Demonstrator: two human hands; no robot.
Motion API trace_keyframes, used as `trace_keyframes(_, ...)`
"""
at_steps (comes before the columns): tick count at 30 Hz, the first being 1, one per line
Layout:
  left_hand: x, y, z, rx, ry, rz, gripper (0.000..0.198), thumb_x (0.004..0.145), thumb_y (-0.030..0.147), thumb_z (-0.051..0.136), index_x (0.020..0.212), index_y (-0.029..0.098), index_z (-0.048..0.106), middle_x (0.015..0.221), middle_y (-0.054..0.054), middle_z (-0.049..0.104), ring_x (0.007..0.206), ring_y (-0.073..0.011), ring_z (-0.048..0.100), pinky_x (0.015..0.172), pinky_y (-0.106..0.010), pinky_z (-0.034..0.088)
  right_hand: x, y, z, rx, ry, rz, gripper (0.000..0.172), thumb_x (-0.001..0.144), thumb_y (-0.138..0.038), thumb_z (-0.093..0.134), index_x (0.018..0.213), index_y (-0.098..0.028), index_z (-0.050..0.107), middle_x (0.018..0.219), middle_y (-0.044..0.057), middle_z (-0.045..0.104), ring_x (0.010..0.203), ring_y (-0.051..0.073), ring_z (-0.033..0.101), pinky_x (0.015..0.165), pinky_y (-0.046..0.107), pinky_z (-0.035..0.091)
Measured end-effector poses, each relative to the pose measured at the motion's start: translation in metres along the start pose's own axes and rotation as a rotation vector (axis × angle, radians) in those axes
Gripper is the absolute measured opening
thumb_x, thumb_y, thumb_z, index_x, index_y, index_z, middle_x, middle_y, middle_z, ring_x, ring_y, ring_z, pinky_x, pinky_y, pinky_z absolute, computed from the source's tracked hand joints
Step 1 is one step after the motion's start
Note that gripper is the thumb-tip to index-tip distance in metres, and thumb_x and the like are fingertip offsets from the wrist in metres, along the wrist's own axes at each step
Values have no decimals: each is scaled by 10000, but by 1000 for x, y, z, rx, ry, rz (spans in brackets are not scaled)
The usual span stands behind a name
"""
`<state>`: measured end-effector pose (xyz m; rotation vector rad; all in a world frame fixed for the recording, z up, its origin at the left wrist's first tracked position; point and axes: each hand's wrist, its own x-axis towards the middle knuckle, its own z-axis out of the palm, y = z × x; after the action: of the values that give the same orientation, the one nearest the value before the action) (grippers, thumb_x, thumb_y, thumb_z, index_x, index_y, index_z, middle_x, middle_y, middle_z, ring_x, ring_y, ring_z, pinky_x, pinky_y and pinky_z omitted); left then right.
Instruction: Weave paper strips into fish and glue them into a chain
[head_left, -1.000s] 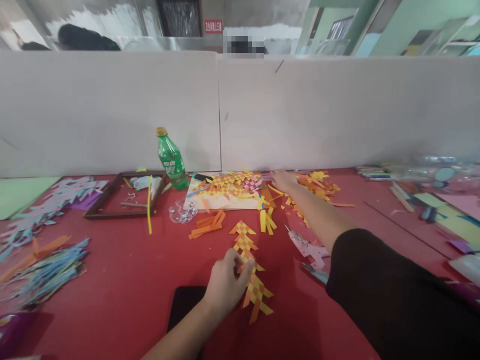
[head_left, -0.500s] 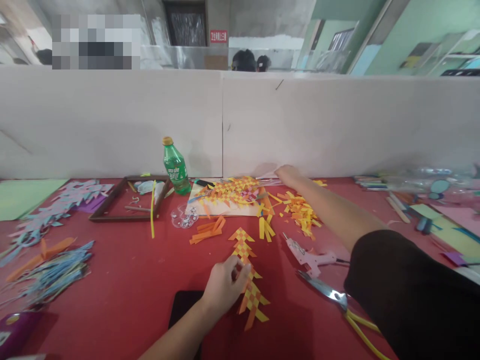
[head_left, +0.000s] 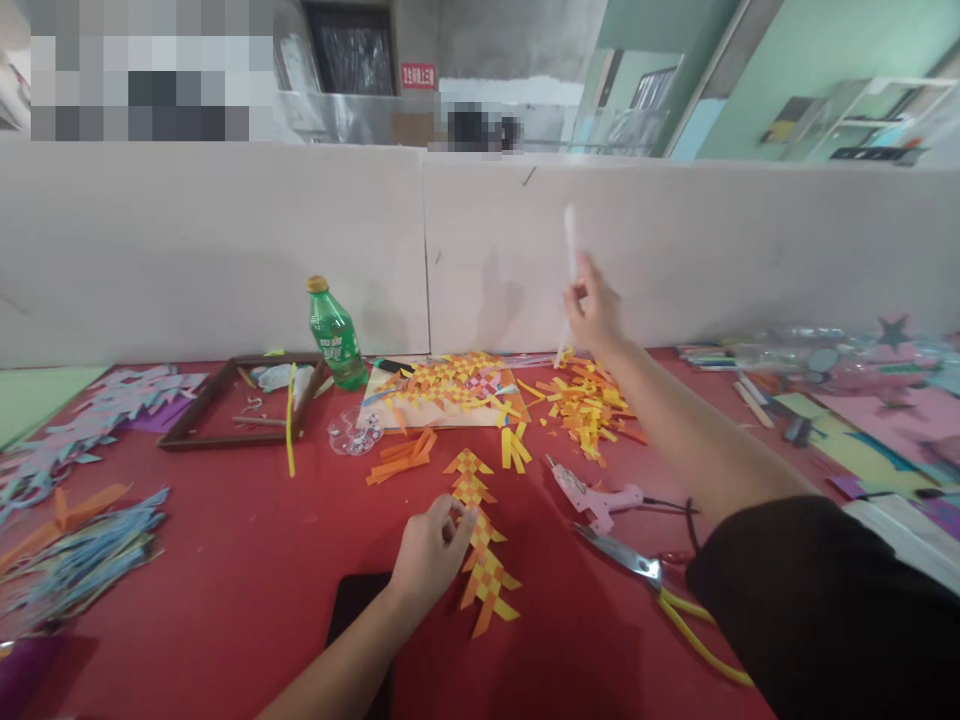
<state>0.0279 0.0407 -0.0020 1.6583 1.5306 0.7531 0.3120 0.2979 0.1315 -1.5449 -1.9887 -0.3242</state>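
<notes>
On the red table, a yellow-and-orange woven paper strip (head_left: 489,575) with pointed, leaf-like edges runs front to back. My left hand (head_left: 431,550) is closed at its left edge, thumb and fingers pinching the strip, partly covering its middle. Raised in front of the white partition, my right hand (head_left: 596,305) grips a slim white glue stick (head_left: 571,240), blurred by motion and upright. Below that arm lie a pink glue gun (head_left: 596,497) and scissors (head_left: 637,568) with yellow handles.
Cut orange and yellow paper pieces (head_left: 589,405) lie behind the glue gun. A green bottle (head_left: 335,335) stands beside a brown frame (head_left: 169,435). Blue paper strips (head_left: 105,555) are at left. The white partition (head_left: 300,240) bounds the table's back. A dark flat object (head_left: 352,600) lies under my left wrist.
My right hand has risen from the tabletop by the partition, bringing up the white glue stick. My left hand stays at the woven strip. The whole view has shifted slightly.
</notes>
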Motion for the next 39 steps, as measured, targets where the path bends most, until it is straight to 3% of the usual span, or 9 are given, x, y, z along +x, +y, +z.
trace_keyframes(3, 1, 0, 0, 0, 10, 4, 314, 925, 476, 461, 768, 212, 525, 485, 82, 364, 455, -127, 401, 519, -244, 252, -27, -17, -32, 587, 391, 152, 607, 1003, -382, 325, 1556, -206, 147, 1201, 120, 641, 923, 180, 674, 884, 351, 518)
trace_keyframes(6, 1, 0, 0, -5, 16, 0, 315, 924, 478, 466, 778, 210, 543, 487, 80, 380, 458, -127, 412, 517, -245, 253, -69, -31, -50, 1070, 476, 319, 518, 934, -340, 369, 1449, -284, 352, 1279, 80, 622, 1136, 193, 648, 922, 367, 534)
trace_keyframes(9, 1, -2, 0, -23, 18, -5, 303, 920, 470, 479, 792, 208, 562, 509, 72, 415, 475, -129, 440, 524, -243, 269, -125, -43, -56, 1158, 286, 412, 393, 875, -323, 408, 1233, -237, 547, 1400, 90, 566, 1362, 232, 490, 958, 399, 536)
trace_keyframes(12, 0, -4, 0, -47, 7, -9, 298, 919, 469, 486, 815, 206, 578, 532, 65, 451, 496, -129, 455, 538, -242, 294, -183, -52, -54, 1253, -24, 546, 342, 920, -433, 323, 1073, -266, 579, 1283, 101, 667, 1280, 272, 573, 878, 462, 570)
trace_keyframes(19, 0, -5, -2, -103, -11, -2, 293, 927, 458, 477, 804, 208, 566, 598, 50, 502, 540, -123, 457, 549, -234, 318, -268, -18, -50, 686, -258, 371, 336, 968, -515, 382, 991, -285, 626, 1023, 98, 768, 1164, 279, 655, 1008, 522, 489)
trace_keyframes(23, 1, -4, -2, -127, -14, -5, 280, 919, 450, 495, 806, 207, 577, 593, 50, 502, 533, -122, 450, 538, -235, 312, -279, 16, -59, 577, -366, 341, 250, 835, -505, 621, 848, -273, 713, 1099, 89, 756, 1166, 316, 647, 1030, 520, 474)
trace_keyframes(29, 3, -5, -2, -225, -8, -25, 276, 903, 449, 512, 792, 205, 575, 578, 54, 488, 523, -117, 458, 526, -226, 332, -274, 31, -57, 575, -549, 405, 262, 728, -418, 732, 951, -286, 762, 1137, 68, 747, 1080, 313, 684, 870, 446, 567)
trace_keyframes(34, 6, -6, -7, -331, 43, -44, 261, 879, 445, 547, 801, 197, 567, 552, 68, 426, 497, -102, 402, 503, -221, 309, -268, 16, -50, 713, -498, 507, 297, 691, -440, 761, 932, -267, 758, 983, 72, 772, 953, 297, 705, 911, 471, 530)
trace_keyframes(39, 3, 9, -10, -480, -33, -52, 270, 860, 453, 582, 801, 190, 569, 588, 45, 517, 545, -106, 497, 541, -216, 390, -257, -34, -55, 1052, -366, 587, 436, 683, -626, 716, 940, -274, 718, 1006, 76, 748, 969, 299, 693, 860, 481, 534)
